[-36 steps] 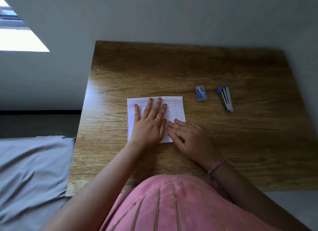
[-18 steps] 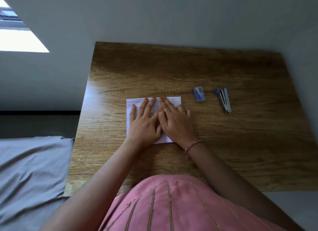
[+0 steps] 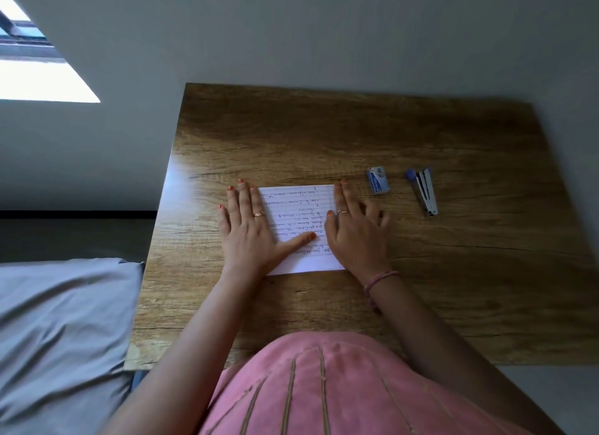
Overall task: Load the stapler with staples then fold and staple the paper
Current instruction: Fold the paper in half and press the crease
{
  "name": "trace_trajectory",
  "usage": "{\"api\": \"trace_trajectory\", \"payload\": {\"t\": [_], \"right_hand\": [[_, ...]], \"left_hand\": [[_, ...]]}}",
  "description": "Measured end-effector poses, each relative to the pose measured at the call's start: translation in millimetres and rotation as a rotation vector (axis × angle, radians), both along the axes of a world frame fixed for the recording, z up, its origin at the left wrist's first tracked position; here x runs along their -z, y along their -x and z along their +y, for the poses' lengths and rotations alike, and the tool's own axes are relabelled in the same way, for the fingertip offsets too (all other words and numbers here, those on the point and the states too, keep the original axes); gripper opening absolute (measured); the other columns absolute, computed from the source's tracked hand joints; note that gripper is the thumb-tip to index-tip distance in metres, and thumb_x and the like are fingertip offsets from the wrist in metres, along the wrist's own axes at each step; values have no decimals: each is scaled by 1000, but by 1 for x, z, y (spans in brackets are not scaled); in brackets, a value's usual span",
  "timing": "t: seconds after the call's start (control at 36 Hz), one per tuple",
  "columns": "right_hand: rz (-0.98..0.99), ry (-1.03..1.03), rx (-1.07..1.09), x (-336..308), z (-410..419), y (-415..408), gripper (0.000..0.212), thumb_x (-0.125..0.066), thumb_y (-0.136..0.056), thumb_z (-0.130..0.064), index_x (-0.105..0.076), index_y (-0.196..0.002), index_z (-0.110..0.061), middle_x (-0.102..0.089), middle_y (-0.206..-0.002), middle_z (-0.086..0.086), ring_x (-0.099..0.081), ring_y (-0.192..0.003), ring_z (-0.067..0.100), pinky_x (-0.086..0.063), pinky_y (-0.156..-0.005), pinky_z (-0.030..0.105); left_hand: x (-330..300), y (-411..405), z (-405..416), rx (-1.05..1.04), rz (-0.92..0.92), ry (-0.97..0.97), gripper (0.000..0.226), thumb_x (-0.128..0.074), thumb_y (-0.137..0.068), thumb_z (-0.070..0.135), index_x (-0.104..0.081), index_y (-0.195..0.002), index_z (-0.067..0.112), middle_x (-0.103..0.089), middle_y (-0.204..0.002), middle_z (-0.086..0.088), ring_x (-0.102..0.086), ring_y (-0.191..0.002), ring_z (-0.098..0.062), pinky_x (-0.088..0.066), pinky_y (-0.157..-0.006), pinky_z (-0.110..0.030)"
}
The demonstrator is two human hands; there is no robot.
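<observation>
A folded sheet of lined paper (image 3: 299, 214) with handwriting lies flat in the middle of the wooden table (image 3: 356, 136). My left hand (image 3: 249, 230) presses flat on its left edge, fingers spread, thumb across the sheet. My right hand (image 3: 356, 230) presses flat on its right edge. Neither hand holds anything. To the right of the paper lies a small blue staple box (image 3: 377, 180). Further right lies the metal stapler (image 3: 424, 189) with a blue end, apart from both hands.
A grey wall stands right behind the table's far edge. A grey cushion or bed (image 3: 61, 331) lies left of the table. A bright window (image 3: 32, 65) sits at the upper left. My pink garment (image 3: 324, 389) covers the near table edge.
My two hands, side by side on the paper's middle half a second ago, have slid apart to its left and right edges. The written face between them now shows.
</observation>
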State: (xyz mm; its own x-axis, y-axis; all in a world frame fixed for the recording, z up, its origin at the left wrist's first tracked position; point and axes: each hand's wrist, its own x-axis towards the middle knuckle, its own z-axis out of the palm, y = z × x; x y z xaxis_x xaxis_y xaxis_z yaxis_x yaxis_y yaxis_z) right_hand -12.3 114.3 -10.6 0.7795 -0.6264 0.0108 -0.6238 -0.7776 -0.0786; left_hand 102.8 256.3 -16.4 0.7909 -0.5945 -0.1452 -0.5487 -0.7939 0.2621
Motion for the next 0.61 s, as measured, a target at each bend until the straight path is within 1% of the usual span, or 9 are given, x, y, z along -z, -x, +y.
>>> {"api": "trace_trajectory", "payload": {"t": [0.08, 0.14, 0.17, 0.22, 0.33, 0.42, 0.47, 0.56, 0.61], "right_hand": [[30, -8, -24, 0, -3, 0, 58, -31, -97, -45, -27, -150, -20, -27, -157, -4, -42, -113, 27, -31, -88, 41], [58, -9, -43, 0, -6, 0, 59, -29, -98, -46, -24, -151, -20, -25, -157, -3, -40, -116, 27, -33, -89, 42], [73, -10, -53, 0, -7, -1, 59, -28, -98, -47, -23, -151, -20, -25, -157, -3, -39, -118, 28, -33, -89, 43], [92, -15, -73, -1, -11, -1, 60, -27, -98, -48, -23, -151, -20, -26, -157, -2, -37, -122, 29, -34, -91, 43], [135, -13, -142, -3, -20, 4, 63, -22, -97, -53, -18, -152, -21, -24, -157, -2, -35, -127, 29, -36, -95, 44], [152, -25, -170, -6, -24, 7, 65, -22, -96, -55, -15, -152, -22, -20, -158, -3, -33, -129, 26, -32, -98, 44], [156, -25, -191, -12, -27, 4, 65, -26, -97, -55, -20, -151, -19, -24, -157, -1, -34, -129, 27, -33, -99, 44], [129, -63, -209, -26, -36, -12, 60, -40, -95, -50, -38, -142, -13, -37, -147, 5, -37, -127, 27, -36, -99, 44], [134, -87, -271, -37, -42, -28, 56, -49, -93, -44, -42, -139, -12, -38, -146, 7, -35, -130, 28, -34, -102, 44]], "left_hand": [[-2, -12, 10, 3, -35, 32, 131, -26, -60, 99, -5, -154, 9, -3, -163, -8, -2, -149, -25, -5, -118, -43], [-2, -23, 15, 13, -60, 56, 117, -31, -69, 93, -15, -153, 13, -13, -162, -7, -14, -146, -26, -17, -114, -46], [-1, -27, 17, 19, -63, 64, 109, -31, -73, 89, -17, -153, 16, -14, -161, -7, -16, -145, -27, -19, -113, -47], [1, -31, 20, 9, -60, 71, 98, -30, -79, 83, -15, -154, 21, -8, -162, -7, -13, -145, -28, -16, -113, -49], [7, -30, 23, -87, -63, 68, 95, -24, -83, 81, -6, -155, 22, 4, -162, -12, 5, -149, -28, 3, -116, -50], [8, -31, 24, -83, -61, 43, 95, -19, -83, 82, -2, -155, 23, 5, -162, -13, 7, -149, -27, 4, -117, -51], [9, -32, 23, -70, -56, 39, 94, -19, -83, 82, -2, -154, 22, 5, -162, -13, 7, -149, -28, 4, -117, -51], [8, -30, 22, -66, -70, 37, 92, -20, -84, 80, -4, -154, 23, 2, -162, -15, 5, -149, -30, 0, -116, -53], [7, -30, 22, -67, -73, 40, 91, -21, -84, 79, -5, -154, 24, 0, -162, -16, 3, -149, -31, -2, -116, -54]]}}
